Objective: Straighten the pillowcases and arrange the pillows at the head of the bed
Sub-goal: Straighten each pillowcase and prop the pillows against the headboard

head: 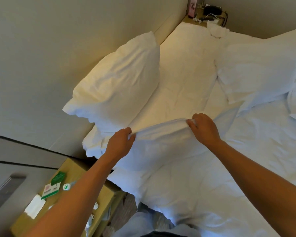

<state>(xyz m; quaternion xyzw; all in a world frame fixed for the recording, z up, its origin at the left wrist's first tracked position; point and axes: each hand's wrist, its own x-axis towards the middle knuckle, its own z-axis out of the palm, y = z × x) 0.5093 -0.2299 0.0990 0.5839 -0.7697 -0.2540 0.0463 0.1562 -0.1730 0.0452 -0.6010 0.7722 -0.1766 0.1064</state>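
Observation:
A white pillow (161, 151) lies on the near corner of the bed, and both hands pinch its far edge. My left hand (120, 142) grips the edge on the left; my right hand (203, 127) grips it on the right, with the cloth bunched between them. Another white pillow (116, 79) leans upright against the beige headboard (58, 57). A third pillow (256, 71) lies flat at the right side of the bed. The bare white sheet (186, 74) shows between them.
A wooden nightstand (72, 170) at the lower left carries green-and-white cards and small packets. A far nightstand (210, 14) holds a dark device, cables and a pink box. A crumpled white cloth (215, 29) lies at the bed's far corner. The rumpled duvet (246, 159) covers the right.

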